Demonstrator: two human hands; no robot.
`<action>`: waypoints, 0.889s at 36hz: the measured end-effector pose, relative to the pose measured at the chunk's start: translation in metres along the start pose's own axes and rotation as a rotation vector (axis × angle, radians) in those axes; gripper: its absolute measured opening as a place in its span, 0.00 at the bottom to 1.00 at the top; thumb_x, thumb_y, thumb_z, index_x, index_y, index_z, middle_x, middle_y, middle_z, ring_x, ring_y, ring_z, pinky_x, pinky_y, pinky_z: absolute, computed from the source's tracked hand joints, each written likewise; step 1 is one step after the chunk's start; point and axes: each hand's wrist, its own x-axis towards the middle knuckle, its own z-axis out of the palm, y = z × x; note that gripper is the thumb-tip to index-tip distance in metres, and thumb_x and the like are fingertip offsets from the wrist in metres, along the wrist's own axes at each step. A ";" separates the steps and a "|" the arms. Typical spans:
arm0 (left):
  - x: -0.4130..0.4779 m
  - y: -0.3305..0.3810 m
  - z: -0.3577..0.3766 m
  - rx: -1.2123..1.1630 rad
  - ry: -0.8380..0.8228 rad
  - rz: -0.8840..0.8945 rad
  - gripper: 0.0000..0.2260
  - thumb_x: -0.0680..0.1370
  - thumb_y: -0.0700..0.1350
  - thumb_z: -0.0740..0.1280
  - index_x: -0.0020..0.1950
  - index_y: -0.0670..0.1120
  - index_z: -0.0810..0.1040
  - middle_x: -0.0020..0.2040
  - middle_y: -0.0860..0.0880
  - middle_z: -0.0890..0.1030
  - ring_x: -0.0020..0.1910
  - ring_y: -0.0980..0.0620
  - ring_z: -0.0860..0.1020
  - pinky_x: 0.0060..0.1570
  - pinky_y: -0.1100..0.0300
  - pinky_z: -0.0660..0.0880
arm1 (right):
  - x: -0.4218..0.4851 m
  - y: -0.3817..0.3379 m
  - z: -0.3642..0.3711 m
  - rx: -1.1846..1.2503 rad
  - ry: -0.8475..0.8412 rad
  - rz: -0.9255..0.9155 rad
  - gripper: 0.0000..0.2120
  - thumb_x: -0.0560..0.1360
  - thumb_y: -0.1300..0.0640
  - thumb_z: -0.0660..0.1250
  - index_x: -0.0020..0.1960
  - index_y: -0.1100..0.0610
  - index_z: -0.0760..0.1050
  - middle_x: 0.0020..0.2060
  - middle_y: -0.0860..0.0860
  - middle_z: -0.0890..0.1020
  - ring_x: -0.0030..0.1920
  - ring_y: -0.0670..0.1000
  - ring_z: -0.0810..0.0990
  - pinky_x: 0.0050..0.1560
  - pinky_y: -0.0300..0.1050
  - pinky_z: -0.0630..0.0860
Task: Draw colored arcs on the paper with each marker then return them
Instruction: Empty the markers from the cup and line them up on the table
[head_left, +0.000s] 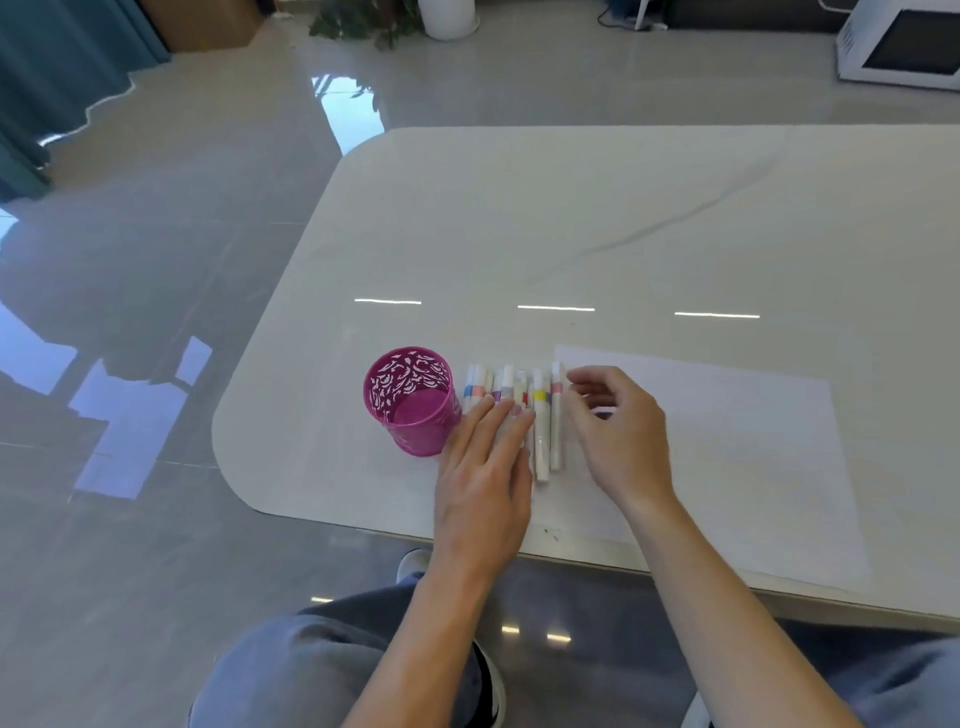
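Pale stone-look table (623, 218) with rounded corners and a faint grey vein carries the scene, three short strips of ceiling light reflected across its glossy top. Near its front edge a row of white markers (541, 441) with coloured bands lies side by side, between a pink cut-out metal pen holder (415, 436), which stands upright just to their left, and a white sheet of paper (727, 441), whose left edge runs under or beside the last marker.

A seated person's left hand (485, 478) lies flat on the left part of the row, its fingers (511, 421) straight and released, pressing down and grasping nothing. The right hand (618, 431) hovers over the paper's left edge, its fingers loosely curled and holding nothing; its fingertips (576, 382) sit just beside the rightmost, pink-banded marker, and whether they touch it cannot be told.

Polished grey floor tiles (156, 260) mirror bright windows at left. Teal curtains (52, 78) hang in the far left corner, a leafy plant (363, 23) and a white pot (448, 18) stand beyond the table, and a white boxy appliance (904, 47) sits at far right. Grey trousers (322, 660) and a shoe (413, 564) show below the table edge.
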 end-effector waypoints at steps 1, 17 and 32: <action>0.001 0.001 0.001 0.002 -0.004 0.011 0.17 0.82 0.44 0.64 0.72 0.48 0.74 0.73 0.50 0.73 0.77 0.54 0.61 0.75 0.51 0.62 | -0.005 0.005 -0.008 -0.065 0.011 -0.028 0.07 0.80 0.58 0.72 0.56 0.49 0.82 0.49 0.42 0.84 0.48 0.41 0.81 0.46 0.28 0.75; 0.002 0.034 0.025 0.234 -0.186 0.187 0.18 0.84 0.50 0.59 0.73 0.47 0.74 0.75 0.46 0.70 0.78 0.47 0.61 0.75 0.45 0.59 | -0.039 0.052 -0.055 -0.577 -0.169 -0.146 0.22 0.83 0.48 0.68 0.75 0.53 0.75 0.77 0.51 0.72 0.78 0.54 0.67 0.79 0.49 0.61; -0.002 0.025 0.025 0.176 -0.159 0.093 0.18 0.83 0.49 0.62 0.71 0.47 0.74 0.76 0.48 0.69 0.78 0.51 0.61 0.77 0.51 0.57 | -0.037 0.068 -0.089 -0.543 -0.187 -0.154 0.20 0.83 0.48 0.68 0.73 0.52 0.76 0.77 0.49 0.72 0.78 0.53 0.67 0.79 0.49 0.62</action>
